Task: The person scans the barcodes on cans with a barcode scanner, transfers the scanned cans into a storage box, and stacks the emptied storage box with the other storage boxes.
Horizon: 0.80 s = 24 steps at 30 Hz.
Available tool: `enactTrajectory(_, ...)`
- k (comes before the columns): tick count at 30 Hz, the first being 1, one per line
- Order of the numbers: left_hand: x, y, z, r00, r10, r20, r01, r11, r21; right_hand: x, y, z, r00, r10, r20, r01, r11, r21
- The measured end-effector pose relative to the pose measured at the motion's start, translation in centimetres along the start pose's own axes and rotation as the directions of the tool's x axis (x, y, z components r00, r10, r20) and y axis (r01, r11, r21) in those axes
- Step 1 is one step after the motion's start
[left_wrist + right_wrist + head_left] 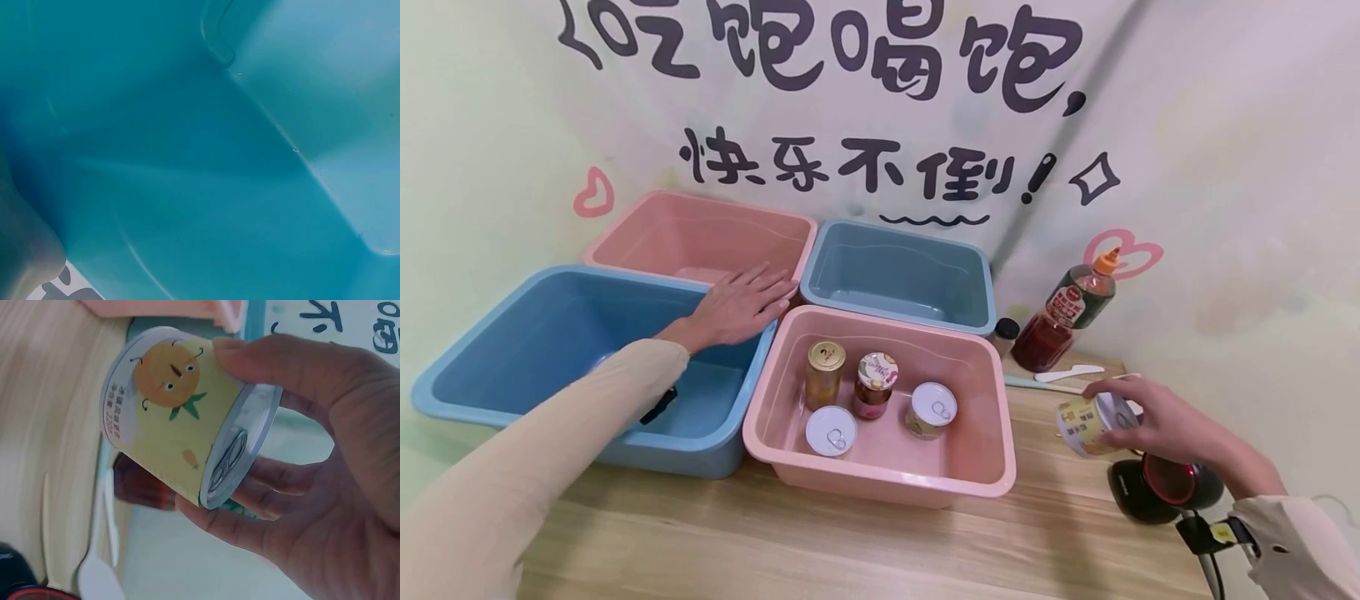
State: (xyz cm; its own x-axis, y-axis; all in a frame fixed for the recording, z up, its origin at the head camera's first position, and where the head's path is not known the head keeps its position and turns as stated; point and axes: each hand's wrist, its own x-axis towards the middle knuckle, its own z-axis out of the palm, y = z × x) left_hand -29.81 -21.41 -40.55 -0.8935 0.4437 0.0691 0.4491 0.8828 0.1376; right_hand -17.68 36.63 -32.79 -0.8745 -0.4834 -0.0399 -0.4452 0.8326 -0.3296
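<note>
Pinching the yellow pull-tab can, the right hand is holding it above the desk, right of the front pink bin; even side pressure should be preventing slips. The left hand is showing straight fingers.

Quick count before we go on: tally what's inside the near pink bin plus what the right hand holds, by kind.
Pull-ring cans: 3, one of them in the right hand
Gold-topped container: 1
Patterned-lid jar: 1
Total: 5
</note>
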Motion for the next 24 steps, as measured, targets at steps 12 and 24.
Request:
enactTrajectory(12,0.1,-0.1,-0.5,0.999,-0.013,-0.030,0.013,1.000,-0.011,-2.7,2.5,1.6,0.994,0.107,-0.028,-0.108,0.994,-0.033)
enactTrajectory(24,-0.3,0.0,-0.1,1.000,-0.008,-0.004,0.008,1.000,-0.018,-3.7,3.2,3.1,0.992,0.116,-0.047,-0.115,0.993,0.019)
